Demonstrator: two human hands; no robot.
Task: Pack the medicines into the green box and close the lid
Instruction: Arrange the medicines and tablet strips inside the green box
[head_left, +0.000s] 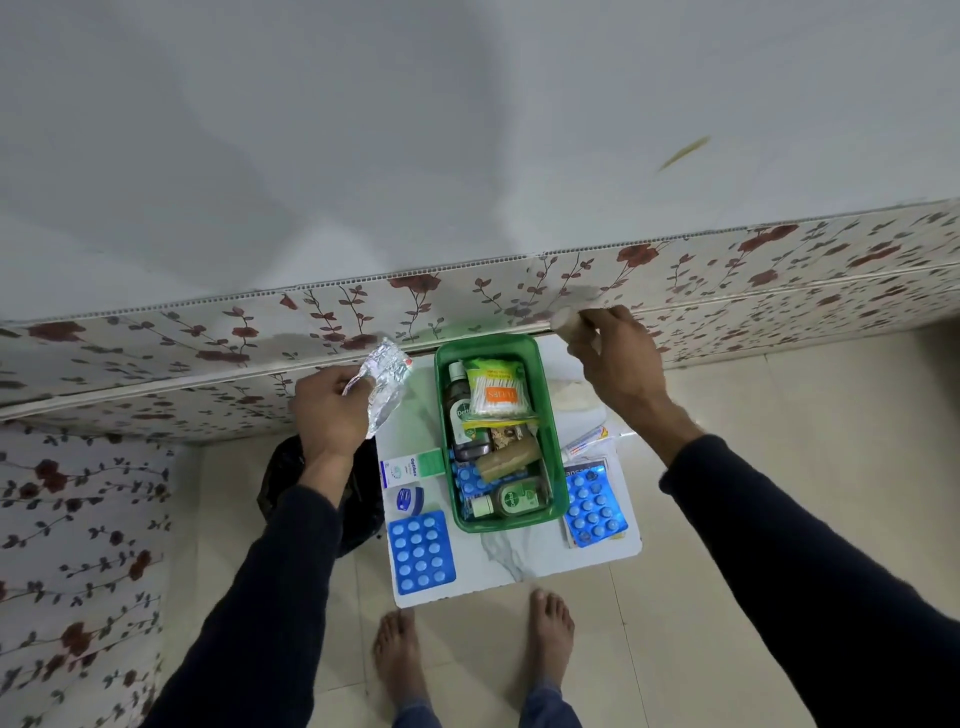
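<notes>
The green box (557, 467) stands open on a small white table (519, 558). Inside lie a packet of cotton buds (497, 395), two antiseptic bottles (511, 500), a beige bandage roll (506, 460) and blue blister strips. My left hand (327, 410) is raised left of the box and holds a crinkled silver blister strip (384, 382). My right hand (615, 358) is raised to the box's upper right, gripping a small beige roll (569, 323). No lid is visible.
On the table beside the box lie a blue blister strip (422, 552), a small blue tin (410, 498), a white-green carton (410, 468), another blue strip (595, 506) and a tube (587, 441). A black bag (280, 473) sits left. Flower-patterned panels stand behind. My bare feet (397, 660) are on the tiled floor.
</notes>
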